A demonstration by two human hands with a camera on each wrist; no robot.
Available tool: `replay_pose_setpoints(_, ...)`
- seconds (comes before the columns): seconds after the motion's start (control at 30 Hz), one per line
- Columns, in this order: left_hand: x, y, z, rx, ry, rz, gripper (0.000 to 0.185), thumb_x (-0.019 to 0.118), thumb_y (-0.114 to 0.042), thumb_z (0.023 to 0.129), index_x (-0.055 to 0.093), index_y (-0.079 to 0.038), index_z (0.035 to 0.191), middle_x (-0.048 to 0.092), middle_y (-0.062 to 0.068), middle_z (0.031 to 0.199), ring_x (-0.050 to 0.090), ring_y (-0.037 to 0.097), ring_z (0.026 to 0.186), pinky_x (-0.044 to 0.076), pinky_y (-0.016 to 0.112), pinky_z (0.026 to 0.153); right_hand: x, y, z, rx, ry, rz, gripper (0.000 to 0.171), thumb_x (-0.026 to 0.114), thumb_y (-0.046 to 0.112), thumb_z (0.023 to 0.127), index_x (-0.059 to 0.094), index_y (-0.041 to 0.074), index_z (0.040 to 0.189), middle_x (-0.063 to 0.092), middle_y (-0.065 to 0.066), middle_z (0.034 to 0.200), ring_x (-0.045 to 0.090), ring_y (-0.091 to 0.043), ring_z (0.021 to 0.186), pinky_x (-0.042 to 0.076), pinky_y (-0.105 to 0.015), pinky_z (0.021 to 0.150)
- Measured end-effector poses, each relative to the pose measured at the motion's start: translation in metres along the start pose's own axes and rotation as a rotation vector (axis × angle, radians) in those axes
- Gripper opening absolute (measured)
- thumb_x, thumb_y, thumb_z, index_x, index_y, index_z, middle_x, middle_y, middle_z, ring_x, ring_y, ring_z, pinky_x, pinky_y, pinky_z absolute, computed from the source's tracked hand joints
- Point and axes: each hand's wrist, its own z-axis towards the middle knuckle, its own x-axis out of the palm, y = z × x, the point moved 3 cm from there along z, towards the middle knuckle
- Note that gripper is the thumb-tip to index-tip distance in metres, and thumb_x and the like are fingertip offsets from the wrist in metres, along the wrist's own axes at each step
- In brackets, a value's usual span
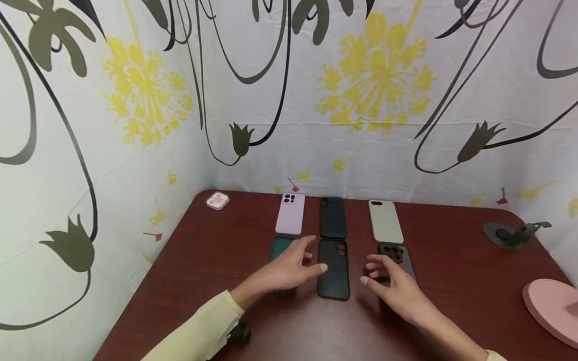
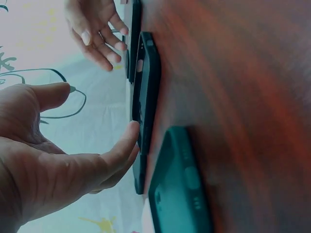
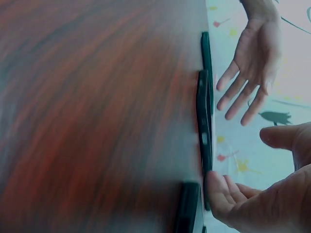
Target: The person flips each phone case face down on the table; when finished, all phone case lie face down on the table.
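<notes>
Six phone cases lie in two rows on the dark red table (image 1: 217,255). My left hand (image 1: 291,265) hovers over the green phone case (image 1: 277,246), partly hiding it, with relaxed fingers and nothing held. Between both hands lies a black phone case (image 1: 333,271) with a camera cutout. My right hand (image 1: 397,291) is beside a dark grey phone case (image 1: 410,265) with a camera surround, its fingers loosely bent around nothing. Behind these are a lilac phone case (image 1: 290,215), a dark phone case (image 1: 332,218) and a pale grey phone case (image 1: 386,223).
A small white square item (image 1: 218,200) lies at the back left corner. To the right are a dark stand-like object (image 1: 515,235) and a pink round base (image 1: 548,311). A black object (image 1: 239,332) sits near the left sleeve. Patterned cloth (image 1: 280,100) hangs behind.
</notes>
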Motion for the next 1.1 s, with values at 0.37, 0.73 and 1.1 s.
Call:
replay_pose_setpoints(0.37, 0.010, 0.010, -0.014, -0.051, 0.105, -0.205, 0.079, 0.066, -0.045, 0.104, 0.026, -0.020, 0.167, 0.039, 0.011, 0.169, 0.050, 0.029, 0.150, 0.052, 0.053, 0.115, 0.025, 0.010, 0.003, 0.082, 0.115, 0.110, 0.080, 0.072, 0.039, 0.101, 0.033, 0.005, 0.163, 0.048, -0.021, 0.160, 0.055, -0.039, 0.140, 0.058, -0.049, 0.102)
replay_pose_setpoints(0.73, 0.015, 0.015, -0.012, -0.054, 0.123, -0.234, 0.079, 0.066, -0.042, 0.105, 0.026, -0.015, 0.167, 0.042, 0.014, 0.165, 0.051, 0.029, 0.149, 0.050, 0.053, 0.117, 0.034, 0.015, 0.005, 0.140, 0.114, 0.100, 0.083, 0.072, 0.046, 0.100, 0.033, 0.010, 0.164, 0.045, -0.021, 0.164, 0.055, -0.035, 0.141, 0.057, -0.050, 0.102)
replay_pose_setpoints(1.1, 0.019, 0.016, -0.010, -0.054, 0.118, -0.216, 0.073, 0.067, -0.042, 0.104, 0.032, -0.022, 0.165, 0.047, 0.013, 0.162, 0.052, 0.027, 0.148, 0.051, 0.052, 0.115, 0.035, 0.015, 0.005, 0.127, 0.138, 0.172, 0.082, 0.071, 0.041, 0.101, 0.029, 0.011, 0.166, 0.038, -0.021, 0.167, 0.051, -0.038, 0.143, 0.058, -0.047, 0.100)
